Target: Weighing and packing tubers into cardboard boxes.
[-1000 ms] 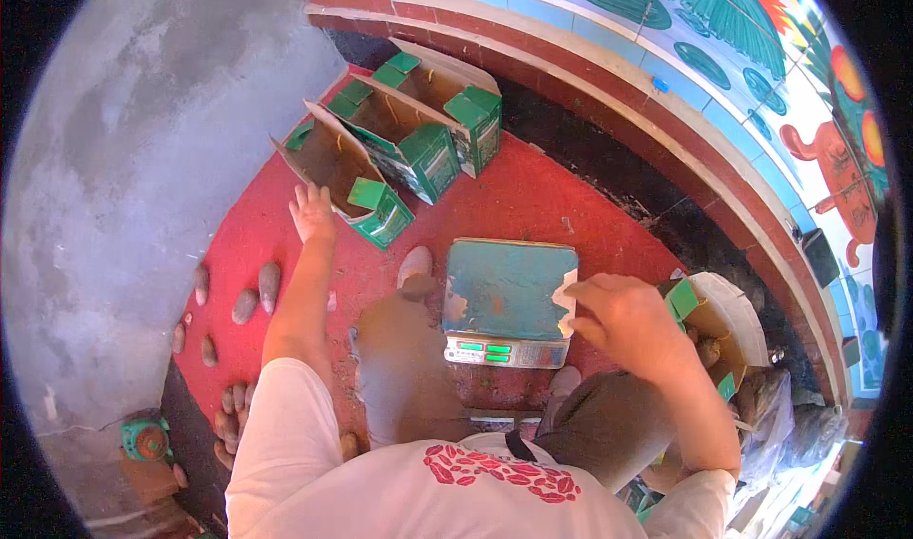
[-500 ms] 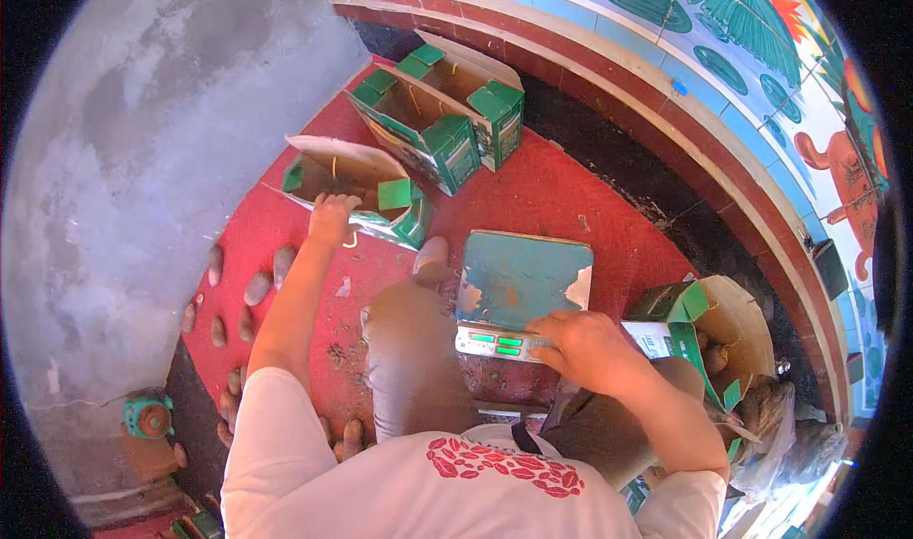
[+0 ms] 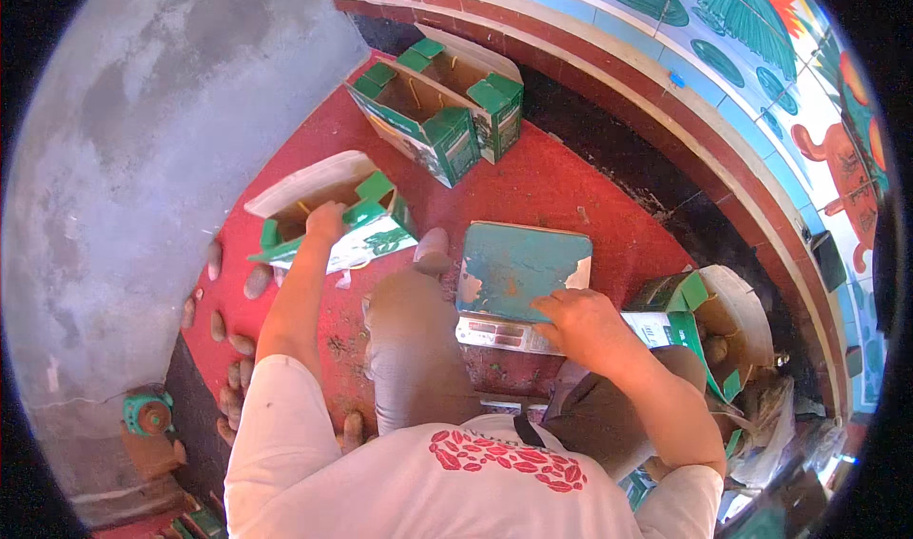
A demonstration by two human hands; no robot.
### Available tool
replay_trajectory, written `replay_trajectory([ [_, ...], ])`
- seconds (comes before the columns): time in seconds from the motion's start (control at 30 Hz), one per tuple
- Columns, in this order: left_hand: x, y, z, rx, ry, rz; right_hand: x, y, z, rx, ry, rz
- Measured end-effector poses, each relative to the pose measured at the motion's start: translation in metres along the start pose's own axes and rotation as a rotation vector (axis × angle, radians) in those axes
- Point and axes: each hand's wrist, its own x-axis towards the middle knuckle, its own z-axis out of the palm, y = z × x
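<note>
A carton [image 3: 373, 241] with green-and-white walls and raised flaps stands tilted on the red floor at the left. My left hand [image 3: 326, 220] is closed over its near wall, with the fingers inside and hidden. In the middle lies a digital scale [image 3: 514, 278] with a worn blue-green platform and a pale front panel [image 3: 490, 334]. My right hand [image 3: 585, 325] is at the platform's near right corner, thumb and fingers bent together on its edge. Nothing lies on the platform.
Two open green cartons [image 3: 423, 130] stand side by side at the back. Another carton [image 3: 687, 325], at the right, holds brown tubers. Several reddish-brown tubers [image 3: 257, 280] lie on the floor at left. My knee [image 3: 409, 320] is between the left carton and the scale.
My left hand has pulled the carton nearer and to the left, turning it. My right hand has shifted from the scale's panel to the platform edge. The lit green displays now look dark.
</note>
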Motion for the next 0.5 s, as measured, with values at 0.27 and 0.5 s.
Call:
replay_trajectory([
  [0.27, -0.024, -0.029, 0.006, -0.065, -0.223, -0.174, 0.003, 0.007, 0.004, -0.175, 0.053, -0.065],
  [0.5, -0.046, -0.051, 0.008, -0.033, -0.183, -0.218, 0.0, 0.011, 0.009, -0.172, 0.137, -0.084],
])
